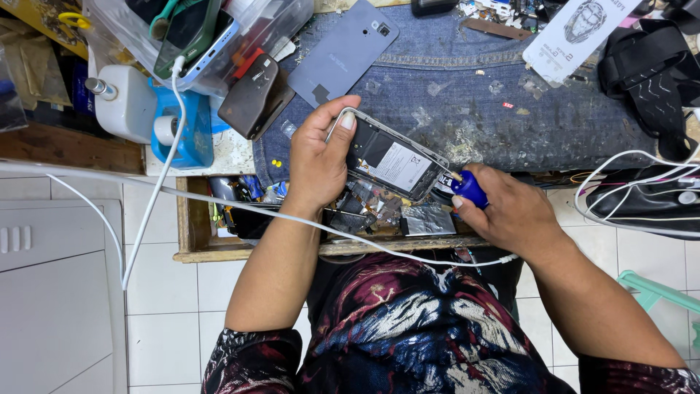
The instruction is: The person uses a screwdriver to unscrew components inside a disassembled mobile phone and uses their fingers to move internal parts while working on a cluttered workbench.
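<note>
Denim-covered workbench up top, open drawer of scrap parts below. Left hand comes up from six o'clock, wrist bent, fingers clamped round the opened smartphone with its back cover off. At three o'clock of it, right hand grips a blue-handled screwdriver, tip against the phone's lower edge.

View: single head-worn camera | Direction: looks steeply down over the person's lap onto the surface edge | Range: close, both forearms fill the lower frame | Overlap: no second view
</note>
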